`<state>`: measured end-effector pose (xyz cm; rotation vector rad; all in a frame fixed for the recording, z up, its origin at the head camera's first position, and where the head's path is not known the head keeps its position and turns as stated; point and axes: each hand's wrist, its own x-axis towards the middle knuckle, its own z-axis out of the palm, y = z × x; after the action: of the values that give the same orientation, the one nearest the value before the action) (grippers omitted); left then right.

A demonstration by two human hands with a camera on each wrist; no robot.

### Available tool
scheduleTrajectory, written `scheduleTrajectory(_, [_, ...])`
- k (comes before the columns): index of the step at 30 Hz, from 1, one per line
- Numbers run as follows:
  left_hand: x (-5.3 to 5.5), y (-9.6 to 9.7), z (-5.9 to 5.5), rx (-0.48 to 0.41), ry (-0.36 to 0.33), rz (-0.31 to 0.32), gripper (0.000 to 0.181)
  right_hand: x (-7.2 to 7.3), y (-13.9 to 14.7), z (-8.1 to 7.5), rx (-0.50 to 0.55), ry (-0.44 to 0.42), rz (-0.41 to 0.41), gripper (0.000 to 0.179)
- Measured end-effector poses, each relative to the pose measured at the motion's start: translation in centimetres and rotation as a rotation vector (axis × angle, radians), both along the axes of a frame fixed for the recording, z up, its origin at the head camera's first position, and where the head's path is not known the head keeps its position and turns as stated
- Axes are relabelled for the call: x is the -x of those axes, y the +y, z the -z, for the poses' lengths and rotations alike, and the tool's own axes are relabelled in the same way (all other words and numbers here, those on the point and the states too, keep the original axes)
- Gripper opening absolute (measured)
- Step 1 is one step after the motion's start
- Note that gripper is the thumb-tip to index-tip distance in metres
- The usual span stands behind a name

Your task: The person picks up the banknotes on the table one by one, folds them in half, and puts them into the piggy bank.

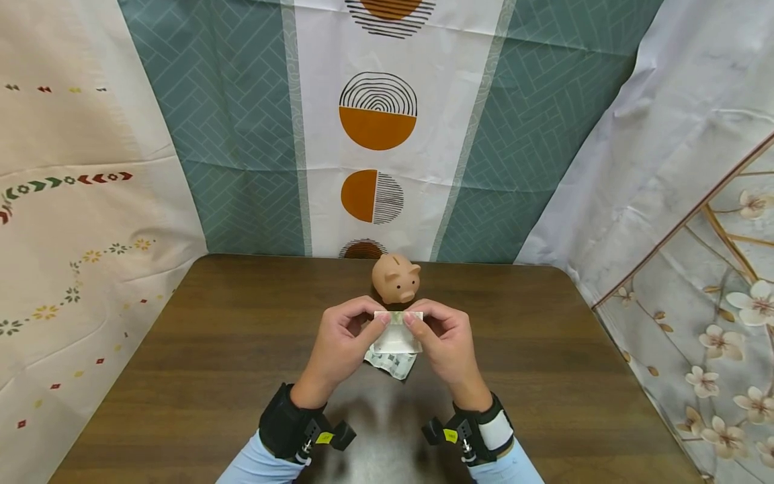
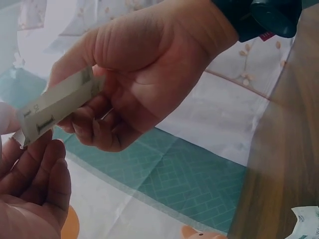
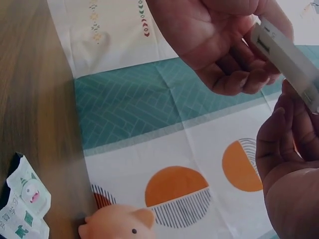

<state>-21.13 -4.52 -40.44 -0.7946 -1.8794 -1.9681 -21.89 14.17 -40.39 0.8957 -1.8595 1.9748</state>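
Note:
Both hands hold a small folded banknote (image 1: 398, 338), pale with a green strip on top. My left hand (image 1: 341, 339) pinches its left end between thumb and fingers; my right hand (image 1: 449, 339) pinches the right end. In the left wrist view the banknote (image 2: 55, 107) is a narrow strip marked with a "1". The right wrist view shows the strip (image 3: 286, 59) stretched between both hands. Under the hands lies a crinkled white printed packet (image 1: 394, 366), with a cartoon figure visible on the packet (image 3: 32, 196) from the right wrist.
A peach-coloured piggy bank (image 1: 396, 277) stands just beyond the hands, near the back of the brown wooden table (image 1: 254, 336). Patterned cloths (image 1: 242, 134) hang behind the table and at both sides.

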Motion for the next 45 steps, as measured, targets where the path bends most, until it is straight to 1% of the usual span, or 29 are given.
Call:
scheduleTrajectory(5, [0.1,0.04,0.1,-0.007,0.017,-0.017,0.009,0.19,0.1,0.11,0.028,0.023,-0.018,0.009])
scheduleTrajectory(14, [0.08,0.08,0.04,-0.038,-0.016,-0.013,0.007,0.11,0.27,-0.08,0.033,-0.019,0.017,0.012])
scheduleTrajectory(22, [0.25,-0.35,0.11,-0.05,0.002,-0.009,0.008,0.11,0.34,-0.01,0.048,-0.001,0.018,0.012])
scheduleTrajectory(29, [0.31,-0.45,0.04,-0.065,-0.005,0.018,0.004,0.0,0.22,-0.13,0.048,0.024,0.005,0.012])
scheduleTrajectory(34, [0.25,-0.41,-0.01,-0.048,0.007,0.008,0.006,-0.03,0.16,-0.2,0.036,0.041,-0.001,0.01])
scheduleTrajectory(36, [0.2,-0.38,-0.03,-0.049,0.001,0.008,0.005,-0.06,0.15,-0.23,0.036,0.042,0.002,0.01])
scheduleTrajectory(41, [0.12,-0.25,-0.17,-0.061,-0.011,0.031,0.004,-0.12,0.06,-0.28,0.054,0.04,-0.01,0.012])
scheduleTrajectory(45, [0.1,-0.22,-0.11,-0.059,0.007,0.043,0.005,-0.12,-0.07,-0.18,0.066,0.049,-0.023,0.01])
